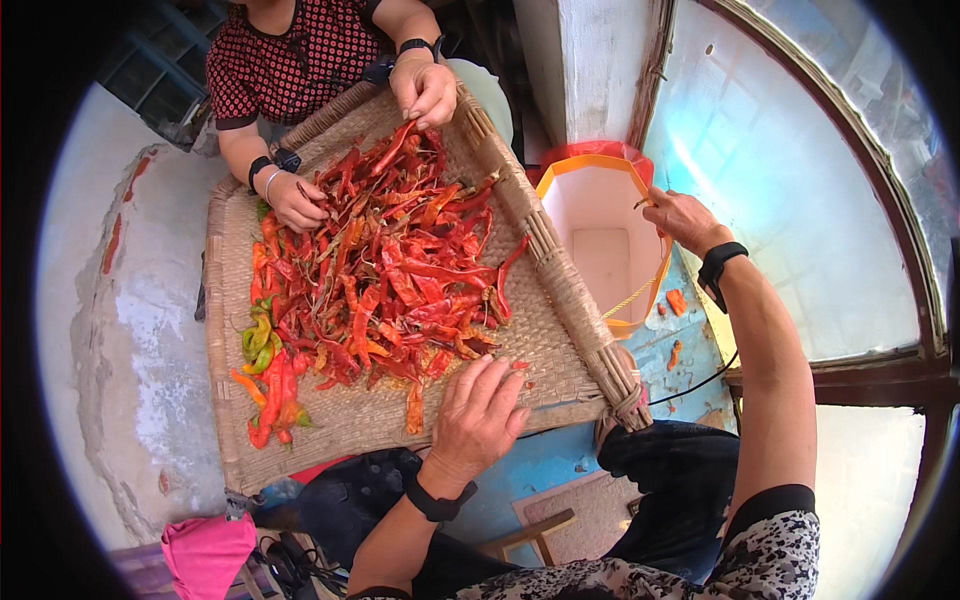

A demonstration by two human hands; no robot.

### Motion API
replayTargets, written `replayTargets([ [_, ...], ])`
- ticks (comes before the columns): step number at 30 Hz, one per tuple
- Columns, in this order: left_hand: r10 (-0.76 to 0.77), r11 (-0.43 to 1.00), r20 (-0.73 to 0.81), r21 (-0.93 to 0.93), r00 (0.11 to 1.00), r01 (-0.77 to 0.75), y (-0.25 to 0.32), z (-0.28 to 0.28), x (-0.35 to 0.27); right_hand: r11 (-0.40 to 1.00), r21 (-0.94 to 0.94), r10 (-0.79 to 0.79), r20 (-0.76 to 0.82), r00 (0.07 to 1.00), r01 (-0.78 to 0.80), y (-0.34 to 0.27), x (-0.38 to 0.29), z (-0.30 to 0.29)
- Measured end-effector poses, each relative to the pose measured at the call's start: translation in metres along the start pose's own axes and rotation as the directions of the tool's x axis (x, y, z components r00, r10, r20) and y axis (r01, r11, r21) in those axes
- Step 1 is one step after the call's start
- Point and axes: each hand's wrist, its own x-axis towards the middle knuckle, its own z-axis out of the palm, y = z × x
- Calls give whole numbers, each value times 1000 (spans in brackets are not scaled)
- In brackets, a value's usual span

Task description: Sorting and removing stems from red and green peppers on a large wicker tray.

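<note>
A heap of red dried chili peppers (405, 262) lies on a woven basket tray (360, 420). My left hand (480, 409) rests at the tray's near edge, fingers spread just below the chilies, with nothing held. Out to the right, my right hand (686, 217) is at the rim of an orange-edged paper bag (600, 202) with a white inside. Its fingers pinch a small brownish stem-like piece over the opening. Fresher red peppers (274, 397) and green-yellow peppers (261, 341) lie along the tray's left side.
Across the tray a person's two hands (426, 94) handle chilies. A whitewashed wall (150, 337) stands on the left, a framed window (787, 187) on the right. Chili pieces (676, 302) lie on the blue surface beside the bag. A pink cloth (210, 551) is at lower left.
</note>
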Motion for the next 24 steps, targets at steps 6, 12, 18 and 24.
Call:
replayTargets([
  [6, -9, 1000, 5, -15, 1000, 9, 2, -2, -2, 984, -79, 160, 7, 987, -159, -8, -10, -3],
  [12, -8, 1000, -31, -23, 999, 7, 3, -1, -4, 922, -99, 374, -12, 927, -374, -10, -27, -33],
  [18, -7, 1000, -74, -14, 997, 6, -1, 1, -7, 914, -189, 354, -55, 934, -358, -17, -43, -41],
  [24, -17, 1000, -88, -4, 996, 16, 0, 0, -11, 776, 86, 573, 321, 754, -625, -37, -55, -32],
])
